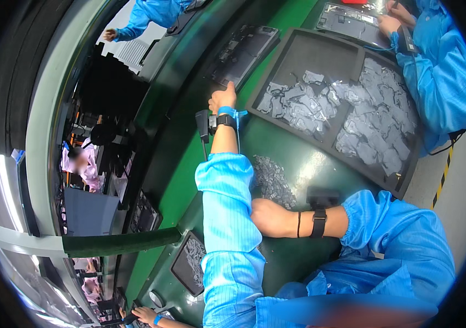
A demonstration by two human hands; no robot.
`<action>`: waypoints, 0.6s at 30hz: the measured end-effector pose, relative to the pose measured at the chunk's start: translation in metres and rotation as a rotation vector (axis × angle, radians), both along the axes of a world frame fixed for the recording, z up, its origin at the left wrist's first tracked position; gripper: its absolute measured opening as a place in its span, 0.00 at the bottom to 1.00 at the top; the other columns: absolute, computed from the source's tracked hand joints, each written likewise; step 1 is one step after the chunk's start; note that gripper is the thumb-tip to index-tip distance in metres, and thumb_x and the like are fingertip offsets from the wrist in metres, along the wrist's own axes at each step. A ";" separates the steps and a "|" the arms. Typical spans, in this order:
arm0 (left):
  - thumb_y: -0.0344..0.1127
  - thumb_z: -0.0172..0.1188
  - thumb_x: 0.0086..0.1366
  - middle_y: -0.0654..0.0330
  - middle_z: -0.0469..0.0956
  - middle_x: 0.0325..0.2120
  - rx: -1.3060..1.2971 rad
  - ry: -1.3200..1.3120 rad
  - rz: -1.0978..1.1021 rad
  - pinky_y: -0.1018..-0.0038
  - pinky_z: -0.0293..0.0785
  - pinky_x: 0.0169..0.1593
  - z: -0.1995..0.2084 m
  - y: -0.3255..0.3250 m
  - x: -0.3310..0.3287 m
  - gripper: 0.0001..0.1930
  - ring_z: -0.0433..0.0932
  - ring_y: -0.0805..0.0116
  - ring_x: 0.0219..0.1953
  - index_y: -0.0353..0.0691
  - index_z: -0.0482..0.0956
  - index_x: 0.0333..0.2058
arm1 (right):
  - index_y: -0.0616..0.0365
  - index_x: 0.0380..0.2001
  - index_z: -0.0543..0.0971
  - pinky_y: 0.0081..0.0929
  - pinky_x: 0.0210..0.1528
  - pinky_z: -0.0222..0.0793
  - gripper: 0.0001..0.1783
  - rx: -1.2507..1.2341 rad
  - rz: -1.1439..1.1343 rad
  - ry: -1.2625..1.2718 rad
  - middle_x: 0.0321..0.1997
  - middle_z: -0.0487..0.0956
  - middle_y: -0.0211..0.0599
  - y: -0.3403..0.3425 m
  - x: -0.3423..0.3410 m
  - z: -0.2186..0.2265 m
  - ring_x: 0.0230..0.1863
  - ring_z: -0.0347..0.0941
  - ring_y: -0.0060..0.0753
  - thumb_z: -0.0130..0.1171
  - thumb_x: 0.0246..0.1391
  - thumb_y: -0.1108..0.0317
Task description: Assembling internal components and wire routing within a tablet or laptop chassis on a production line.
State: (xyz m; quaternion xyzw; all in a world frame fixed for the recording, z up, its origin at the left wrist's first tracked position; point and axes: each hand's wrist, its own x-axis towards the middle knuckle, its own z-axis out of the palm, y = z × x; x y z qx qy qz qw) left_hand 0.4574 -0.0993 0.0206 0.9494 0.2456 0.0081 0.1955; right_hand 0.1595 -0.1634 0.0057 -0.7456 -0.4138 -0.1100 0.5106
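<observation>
My left hand [223,99] reaches far forward, fingers curled at the near edge of a dark laptop base [244,52] with exposed inner parts. It seems to pinch that edge; a blue wrist strap and a black device sit on the wrist. My right hand [272,217] rests low over the green table, beside a pile of small grey metal pieces [275,183]. Its back shows, but its fingers are hidden behind my left sleeve, so I cannot see what they hold.
A large black divided tray [298,52] holds many thin grey plates [375,117]. At right a co-worker's hands [394,21] work on another open laptop base [347,23]. A smaller tray [181,273] of grey parts lies left of my sleeve. Another person's hand [146,315] shows at the bottom.
</observation>
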 end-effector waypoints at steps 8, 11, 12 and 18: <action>0.42 0.60 0.63 0.40 0.73 0.46 -1.021 -0.315 0.158 0.53 0.80 0.44 -0.017 -0.006 0.019 0.25 0.77 0.45 0.45 0.21 0.70 0.47 | 0.60 0.17 0.75 0.37 0.33 0.73 0.05 0.025 -0.076 -0.051 0.24 0.74 0.41 -0.006 0.001 0.010 0.31 0.73 0.44 0.56 0.36 0.70; 0.28 0.55 0.65 0.38 0.70 0.43 -1.422 -0.472 0.261 0.45 0.82 0.40 -0.004 -0.013 0.010 0.18 0.76 0.40 0.41 0.16 0.64 0.44 | 0.61 0.20 0.75 0.37 0.32 0.73 0.06 0.061 -0.069 -0.057 0.25 0.74 0.41 -0.006 0.003 0.008 0.31 0.73 0.44 0.56 0.37 0.70; 0.26 0.55 0.64 0.35 0.69 0.44 -1.512 -0.552 0.305 0.43 0.82 0.41 0.000 -0.013 0.007 0.17 0.76 0.39 0.41 0.16 0.64 0.44 | 0.61 0.20 0.75 0.37 0.32 0.73 0.06 0.062 -0.069 -0.060 0.25 0.74 0.41 -0.004 0.003 0.005 0.31 0.73 0.44 0.56 0.37 0.70; 0.29 0.55 0.65 0.46 0.73 0.37 -1.337 -0.640 0.137 0.48 0.84 0.38 0.049 0.041 -0.030 0.11 0.78 0.53 0.35 0.23 0.69 0.36 | 0.59 0.25 0.72 0.36 0.35 0.73 0.06 -0.118 0.027 -0.090 0.26 0.74 0.37 -0.009 0.006 0.009 0.33 0.72 0.41 0.57 0.40 0.71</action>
